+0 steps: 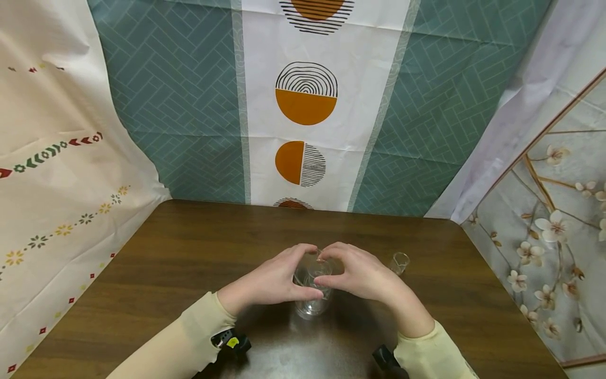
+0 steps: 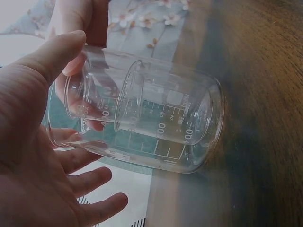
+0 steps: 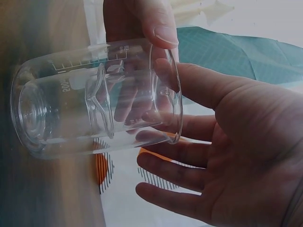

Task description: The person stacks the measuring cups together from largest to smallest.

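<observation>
A large clear glass beaker (image 1: pixel 311 310) with white graduation marks stands on the wooden table. My left hand (image 1: pixel 274 279) holds it around its upper part, thumb on the near side and fingers behind. Low inside it sits a small beaker (image 2: pixel 163 101). Another glass rim (image 2: pixel 71 97), seemingly of a second inner beaker, shows near the mouth in the left wrist view. My right hand (image 1: pixel 357 275) reaches to the mouth, its thumb and index finger inside the large rim, pinching that upper inner beaker. Overlapping reflections blur how deep it sits.
Beyond my right hand, another small clear glass beaker (image 1: pixel 399 263) is on the dark wooden table (image 1: pixel 203 231). Patterned cloths hang around it: a teal-and-white one (image 1: pixel 189 105) behind, a cream one (image 1: pixel 57 173) at left, a floral one (image 1: pixel 539 263) at right.
</observation>
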`<action>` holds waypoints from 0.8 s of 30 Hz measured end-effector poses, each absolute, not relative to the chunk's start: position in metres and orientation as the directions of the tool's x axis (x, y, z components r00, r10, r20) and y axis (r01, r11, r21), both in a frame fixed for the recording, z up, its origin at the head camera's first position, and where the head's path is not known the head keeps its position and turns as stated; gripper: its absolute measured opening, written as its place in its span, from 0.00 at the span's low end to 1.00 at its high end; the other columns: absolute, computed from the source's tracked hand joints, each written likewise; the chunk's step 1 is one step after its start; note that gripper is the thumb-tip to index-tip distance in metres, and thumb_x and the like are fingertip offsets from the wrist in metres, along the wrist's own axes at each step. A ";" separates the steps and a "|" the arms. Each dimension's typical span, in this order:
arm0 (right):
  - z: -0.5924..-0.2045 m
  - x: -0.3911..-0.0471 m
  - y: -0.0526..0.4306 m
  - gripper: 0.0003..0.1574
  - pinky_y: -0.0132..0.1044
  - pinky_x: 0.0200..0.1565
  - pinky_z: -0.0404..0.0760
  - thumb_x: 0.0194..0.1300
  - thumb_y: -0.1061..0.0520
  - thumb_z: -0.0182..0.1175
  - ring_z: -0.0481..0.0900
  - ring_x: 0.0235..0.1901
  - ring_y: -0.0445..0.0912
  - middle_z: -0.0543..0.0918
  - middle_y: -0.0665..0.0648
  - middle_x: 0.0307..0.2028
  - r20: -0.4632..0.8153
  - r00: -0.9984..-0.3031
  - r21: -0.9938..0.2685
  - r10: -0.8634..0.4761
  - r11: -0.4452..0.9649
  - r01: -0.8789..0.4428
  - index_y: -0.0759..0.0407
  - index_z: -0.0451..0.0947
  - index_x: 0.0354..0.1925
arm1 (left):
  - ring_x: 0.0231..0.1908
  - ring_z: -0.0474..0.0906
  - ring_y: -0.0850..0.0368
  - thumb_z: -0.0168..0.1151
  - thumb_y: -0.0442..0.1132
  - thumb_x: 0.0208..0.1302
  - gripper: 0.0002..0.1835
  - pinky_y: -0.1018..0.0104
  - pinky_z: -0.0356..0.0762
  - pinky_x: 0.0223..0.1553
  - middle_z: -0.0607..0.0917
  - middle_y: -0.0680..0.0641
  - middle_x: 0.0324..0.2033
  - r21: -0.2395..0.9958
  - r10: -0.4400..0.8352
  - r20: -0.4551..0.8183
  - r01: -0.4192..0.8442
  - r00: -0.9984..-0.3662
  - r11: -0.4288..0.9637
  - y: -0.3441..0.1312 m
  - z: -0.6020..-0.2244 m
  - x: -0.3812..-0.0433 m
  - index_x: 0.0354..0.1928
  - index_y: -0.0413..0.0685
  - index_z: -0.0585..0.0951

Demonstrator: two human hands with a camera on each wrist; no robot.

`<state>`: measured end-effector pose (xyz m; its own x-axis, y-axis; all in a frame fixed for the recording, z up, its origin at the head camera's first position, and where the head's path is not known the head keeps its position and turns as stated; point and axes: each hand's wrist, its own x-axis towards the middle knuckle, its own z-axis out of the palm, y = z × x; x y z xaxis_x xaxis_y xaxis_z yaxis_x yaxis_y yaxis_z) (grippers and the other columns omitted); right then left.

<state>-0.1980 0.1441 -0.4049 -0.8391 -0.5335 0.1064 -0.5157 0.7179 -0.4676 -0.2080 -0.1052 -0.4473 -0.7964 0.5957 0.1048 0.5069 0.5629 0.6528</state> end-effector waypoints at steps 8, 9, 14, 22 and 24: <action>-0.403 -0.197 0.142 0.28 0.55 0.60 0.82 0.68 0.35 0.78 0.84 0.61 0.50 0.87 0.47 0.60 0.089 -0.848 -0.475 -0.523 0.726 -0.497 0.49 0.89 0.57 | 0.76 0.70 0.49 0.77 0.71 0.63 0.54 0.41 0.74 0.71 0.72 0.50 0.77 0.653 0.593 0.103 0.504 -0.799 0.566 -0.106 -0.449 -0.208 0.82 0.52 0.66; -0.402 -0.197 0.142 0.28 0.56 0.60 0.82 0.68 0.35 0.78 0.84 0.61 0.50 0.87 0.47 0.60 0.084 -0.851 -0.478 -0.519 0.728 -0.491 0.49 0.89 0.57 | 0.76 0.70 0.49 0.76 0.71 0.63 0.54 0.40 0.74 0.71 0.72 0.50 0.77 0.653 0.593 0.103 0.503 -0.799 0.565 -0.106 -0.449 -0.208 0.82 0.52 0.66; -0.403 -0.199 0.141 0.28 0.55 0.60 0.82 0.67 0.35 0.78 0.84 0.61 0.51 0.87 0.47 0.60 0.070 -0.850 -0.478 -0.522 0.730 -0.488 0.49 0.89 0.56 | 0.76 0.70 0.49 0.76 0.71 0.63 0.54 0.40 0.74 0.71 0.72 0.50 0.77 0.656 0.594 0.100 0.502 -0.799 0.564 -0.106 -0.449 -0.208 0.82 0.52 0.65; -0.403 -0.202 0.138 0.26 0.54 0.59 0.82 0.66 0.36 0.79 0.85 0.59 0.50 0.87 0.47 0.59 0.037 -0.855 -0.467 -0.517 0.748 -0.473 0.48 0.90 0.54 | 0.75 0.70 0.50 0.76 0.71 0.63 0.54 0.41 0.74 0.71 0.73 0.51 0.77 0.658 0.593 0.106 0.503 -0.798 0.561 -0.106 -0.448 -0.207 0.81 0.53 0.66; -0.403 -0.202 0.136 0.26 0.53 0.58 0.82 0.66 0.36 0.79 0.85 0.58 0.50 0.87 0.47 0.58 0.029 -0.854 -0.458 -0.520 0.752 -0.473 0.48 0.90 0.54 | 0.75 0.70 0.50 0.76 0.71 0.63 0.54 0.41 0.74 0.70 0.73 0.51 0.77 0.660 0.594 0.109 0.505 -0.797 0.557 -0.106 -0.448 -0.208 0.81 0.53 0.66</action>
